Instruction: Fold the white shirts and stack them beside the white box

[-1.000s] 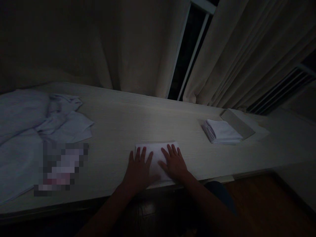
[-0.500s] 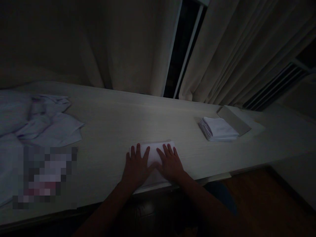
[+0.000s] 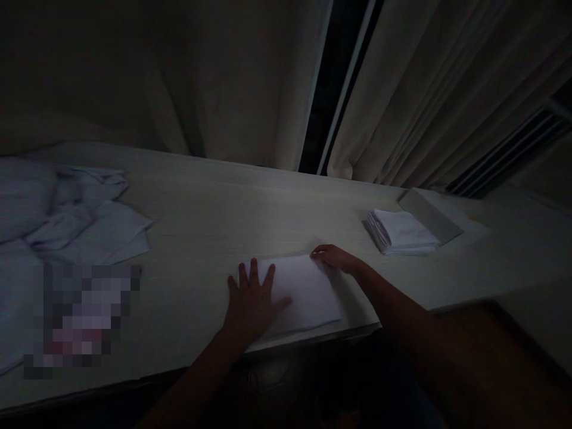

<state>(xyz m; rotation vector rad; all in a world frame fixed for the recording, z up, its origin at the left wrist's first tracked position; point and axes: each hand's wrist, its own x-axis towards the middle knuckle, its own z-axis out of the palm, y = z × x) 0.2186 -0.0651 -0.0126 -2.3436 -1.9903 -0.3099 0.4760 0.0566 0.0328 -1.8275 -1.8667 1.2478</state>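
A folded white cloth (image 3: 308,289) lies flat near the front edge of the table. My left hand (image 3: 251,301) rests on its left part, palm down, fingers spread. At the cloth's far right corner, my right hand (image 3: 331,256) has its thumb and fingers closed on the edge. The underside of that corner is hidden by the fingers.
Crumpled white cloths (image 3: 84,229) cover the left side of the table (image 3: 201,220). To the right stands a stack of folded white cloths (image 3: 404,231), with an opened box (image 3: 431,215) behind it. Curtains (image 3: 250,77) hang along the back; part of the left foreground is pixelated.
My right hand has lifted off the top of the folded cloth and moved to its far right corner, gripping there. My left hand stays flat on the cloth.
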